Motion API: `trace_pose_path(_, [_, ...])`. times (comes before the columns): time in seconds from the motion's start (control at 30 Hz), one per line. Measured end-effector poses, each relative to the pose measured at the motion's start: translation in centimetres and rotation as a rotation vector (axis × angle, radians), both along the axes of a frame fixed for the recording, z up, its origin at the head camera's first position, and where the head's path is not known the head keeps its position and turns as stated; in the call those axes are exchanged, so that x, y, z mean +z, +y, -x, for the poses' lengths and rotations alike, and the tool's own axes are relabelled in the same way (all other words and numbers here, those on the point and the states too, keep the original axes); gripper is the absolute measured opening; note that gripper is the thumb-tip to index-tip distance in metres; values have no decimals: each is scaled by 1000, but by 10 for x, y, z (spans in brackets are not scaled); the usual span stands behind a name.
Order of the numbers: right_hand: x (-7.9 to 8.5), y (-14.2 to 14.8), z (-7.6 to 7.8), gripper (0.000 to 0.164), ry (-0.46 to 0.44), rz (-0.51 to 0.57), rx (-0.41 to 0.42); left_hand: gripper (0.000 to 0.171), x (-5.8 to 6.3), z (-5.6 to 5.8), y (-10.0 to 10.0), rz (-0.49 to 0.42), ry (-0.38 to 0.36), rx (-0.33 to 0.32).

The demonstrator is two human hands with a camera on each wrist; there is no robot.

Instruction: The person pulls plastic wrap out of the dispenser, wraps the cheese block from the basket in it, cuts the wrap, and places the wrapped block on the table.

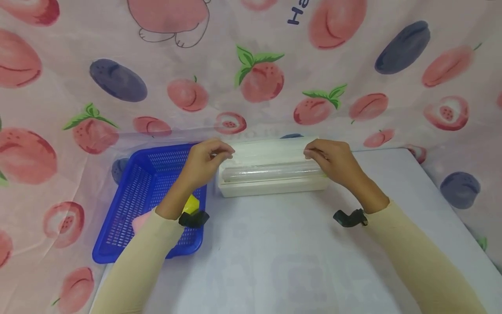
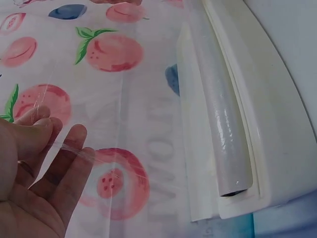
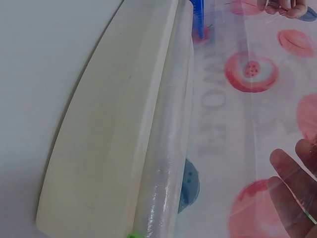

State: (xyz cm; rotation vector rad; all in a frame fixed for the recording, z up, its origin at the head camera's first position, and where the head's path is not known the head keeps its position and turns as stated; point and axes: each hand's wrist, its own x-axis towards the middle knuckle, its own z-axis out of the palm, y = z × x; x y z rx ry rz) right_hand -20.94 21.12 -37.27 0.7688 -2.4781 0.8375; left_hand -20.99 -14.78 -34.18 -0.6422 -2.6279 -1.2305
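Note:
A roll of clear cling film (image 1: 270, 172) lies in a long white dispenser box (image 1: 274, 188), set crosswise at the back of the table. My left hand (image 1: 204, 163) is above the box's left end, thumb and fingertips pinching the thin edge of the film (image 2: 106, 159). At the other end my right hand (image 1: 333, 161) pinches the film too; the right wrist view shows its fingers (image 3: 292, 198) behind the clear sheet, the thumb out of sight. Between the hands the film is hard to see. A small green part (image 3: 136, 236) shows at the box's right end.
On the left stands a blue perforated plastic basket (image 1: 103, 256), holding a yellow item (image 1: 191, 204) and a pink item (image 1: 140, 221), partly hidden by my left arm. A peach-patterned cloth (image 1: 219, 56) hangs behind the white table (image 1: 274, 253).

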Motion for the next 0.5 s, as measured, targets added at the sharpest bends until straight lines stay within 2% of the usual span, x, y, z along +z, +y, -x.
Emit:
trace_pose_path(0.17, [1, 1, -2, 6, 36, 39, -2, 13, 0, 0, 2, -25, 2, 4])
trace_pose_path(0.5, [-7, 1, 2, 5, 20, 37, -12, 13, -5, 2, 3, -29, -23, -8])
